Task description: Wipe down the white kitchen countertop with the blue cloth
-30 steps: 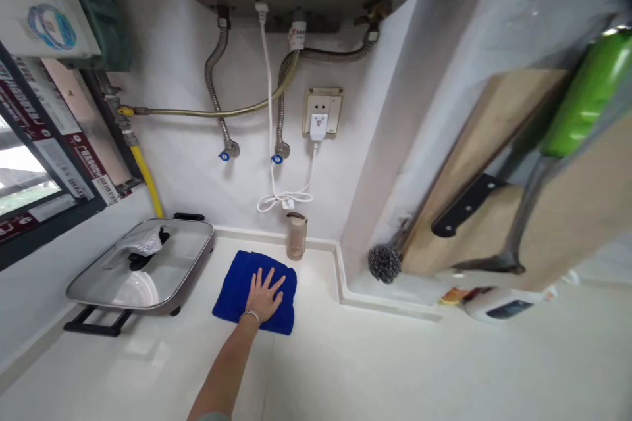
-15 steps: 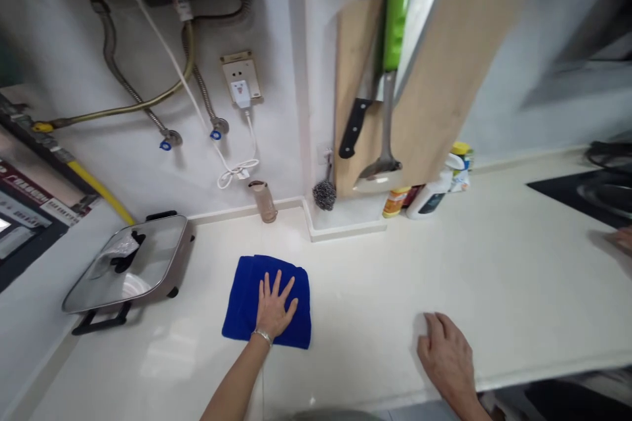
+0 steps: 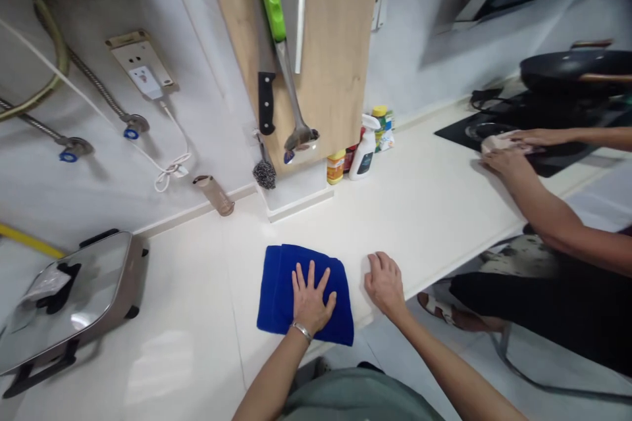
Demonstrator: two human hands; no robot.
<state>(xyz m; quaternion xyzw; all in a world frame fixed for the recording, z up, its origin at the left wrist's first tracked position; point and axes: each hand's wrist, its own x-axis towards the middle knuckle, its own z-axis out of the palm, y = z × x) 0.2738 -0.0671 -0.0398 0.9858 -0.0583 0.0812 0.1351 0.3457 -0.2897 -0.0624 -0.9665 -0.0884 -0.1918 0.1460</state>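
Observation:
My left hand point(image 3: 312, 299), with a bracelet at the wrist, lies flat on a folded blue cloth point(image 3: 277, 289), fingers spread. The cloth rests on the white countertop point(image 3: 182, 316), and its near corner reaches the front edge. Just to the right of the cloth, my right hand point(image 3: 385, 281) rests on the counter near that edge. Its fingers are curled together, and no object shows in them.
At right, another person's hands point(image 3: 508, 154) press a pale cloth on the black cooktop point(image 3: 459, 131) before a wok point(image 3: 567, 72). A lidded electric pan point(image 3: 99, 289) stands left. A spray bottle point(image 3: 364, 154) and a brown cup point(image 3: 214, 196) line the wall, below a hanging cutting board point(image 3: 336, 59).
The view has turned right, bringing the other person and wok into sight. My left hand and the blue cloth have slid right along the counter, and my right hand is now closer to the cloth.

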